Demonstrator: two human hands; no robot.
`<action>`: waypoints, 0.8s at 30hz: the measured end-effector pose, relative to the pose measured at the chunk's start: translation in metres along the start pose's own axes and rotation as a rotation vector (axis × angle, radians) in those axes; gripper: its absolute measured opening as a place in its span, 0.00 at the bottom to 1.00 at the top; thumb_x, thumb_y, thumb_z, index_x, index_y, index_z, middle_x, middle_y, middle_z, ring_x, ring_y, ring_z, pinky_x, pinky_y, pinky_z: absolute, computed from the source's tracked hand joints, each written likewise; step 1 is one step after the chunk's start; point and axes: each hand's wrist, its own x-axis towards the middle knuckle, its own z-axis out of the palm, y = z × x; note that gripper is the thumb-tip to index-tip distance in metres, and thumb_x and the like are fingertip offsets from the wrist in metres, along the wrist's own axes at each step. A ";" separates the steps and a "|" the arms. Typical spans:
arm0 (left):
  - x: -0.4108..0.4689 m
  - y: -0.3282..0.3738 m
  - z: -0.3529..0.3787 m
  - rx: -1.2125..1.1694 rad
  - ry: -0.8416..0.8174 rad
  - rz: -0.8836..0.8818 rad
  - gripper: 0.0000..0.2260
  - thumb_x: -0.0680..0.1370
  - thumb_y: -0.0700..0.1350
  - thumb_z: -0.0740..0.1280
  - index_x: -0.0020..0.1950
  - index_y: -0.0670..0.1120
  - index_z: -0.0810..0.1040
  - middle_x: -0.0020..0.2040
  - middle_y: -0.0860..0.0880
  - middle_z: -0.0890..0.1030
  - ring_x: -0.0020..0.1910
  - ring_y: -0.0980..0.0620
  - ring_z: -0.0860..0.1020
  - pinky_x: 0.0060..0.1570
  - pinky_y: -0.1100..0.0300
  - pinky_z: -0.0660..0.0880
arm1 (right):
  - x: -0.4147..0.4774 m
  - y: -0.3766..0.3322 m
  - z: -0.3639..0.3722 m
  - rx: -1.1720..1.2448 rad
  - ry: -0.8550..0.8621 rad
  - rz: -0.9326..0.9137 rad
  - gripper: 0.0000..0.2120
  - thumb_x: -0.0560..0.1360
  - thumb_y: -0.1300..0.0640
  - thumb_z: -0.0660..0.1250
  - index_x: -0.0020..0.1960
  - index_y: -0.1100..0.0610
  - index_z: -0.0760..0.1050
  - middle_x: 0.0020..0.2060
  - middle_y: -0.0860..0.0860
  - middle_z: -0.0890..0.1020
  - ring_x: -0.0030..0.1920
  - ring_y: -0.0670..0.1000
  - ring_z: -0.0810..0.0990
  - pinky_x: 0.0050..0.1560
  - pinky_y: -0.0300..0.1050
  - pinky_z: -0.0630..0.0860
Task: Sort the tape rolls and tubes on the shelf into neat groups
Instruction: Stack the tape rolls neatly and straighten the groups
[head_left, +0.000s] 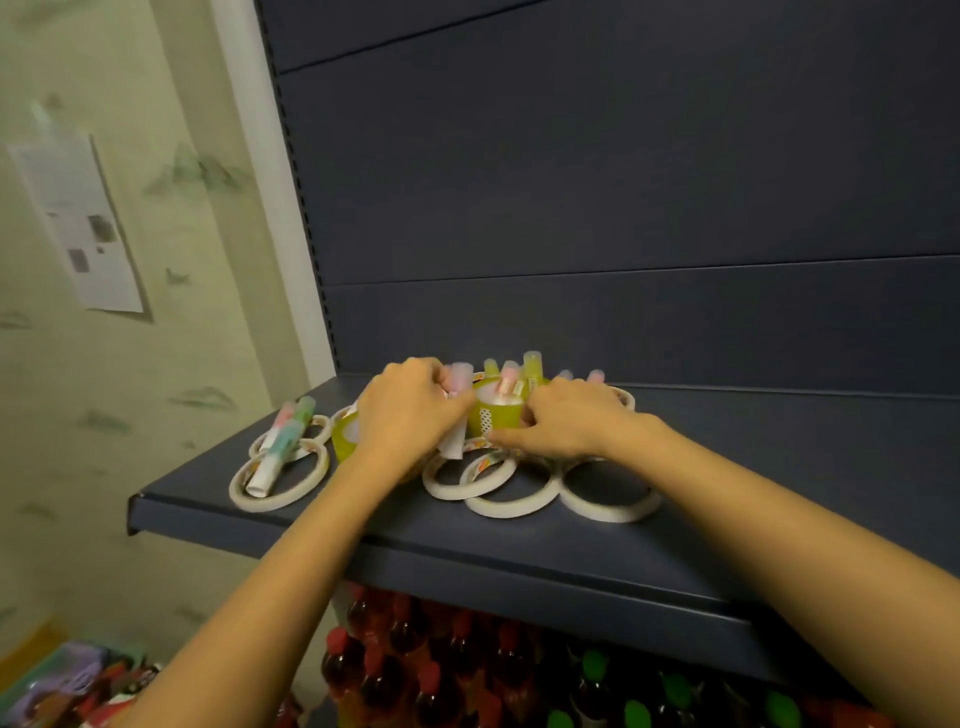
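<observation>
Working both hands into the crowded middle of the shelf (363, 525).
We risk toppling the upright tubes (511, 375) standing in and behind the green tape roll (496, 413), since our left hand (410, 410) curls shut around a tube beside it while our right hand (563, 423), fingers bent, presses its other side; flat white rolls (506, 493) lie near the front edge.

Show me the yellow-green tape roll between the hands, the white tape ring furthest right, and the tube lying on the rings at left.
Yellow-green tape roll (493, 414), head view, its front wall.
White tape ring (597, 510), head view, its near rim.
Tube (272, 457), head view, mid-body.
</observation>
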 end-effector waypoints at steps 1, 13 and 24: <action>0.002 -0.002 -0.005 -0.055 -0.004 0.000 0.11 0.72 0.55 0.66 0.38 0.49 0.75 0.35 0.51 0.78 0.40 0.47 0.78 0.39 0.55 0.74 | 0.002 -0.005 0.003 -0.047 -0.016 0.032 0.36 0.70 0.29 0.56 0.62 0.57 0.72 0.64 0.62 0.70 0.67 0.67 0.66 0.67 0.68 0.55; 0.012 0.020 -0.030 -0.380 0.091 0.096 0.06 0.70 0.53 0.72 0.39 0.52 0.80 0.32 0.55 0.79 0.37 0.52 0.80 0.44 0.48 0.79 | -0.019 0.007 -0.017 -0.061 0.143 0.080 0.24 0.72 0.34 0.61 0.37 0.56 0.69 0.35 0.49 0.74 0.46 0.57 0.78 0.41 0.47 0.66; -0.011 0.186 0.021 -0.639 -0.149 0.268 0.05 0.68 0.48 0.72 0.41 0.49 0.79 0.34 0.53 0.82 0.40 0.49 0.81 0.48 0.48 0.78 | -0.160 0.156 -0.053 -0.048 0.249 0.480 0.22 0.73 0.41 0.62 0.41 0.60 0.82 0.25 0.49 0.70 0.28 0.49 0.69 0.29 0.40 0.62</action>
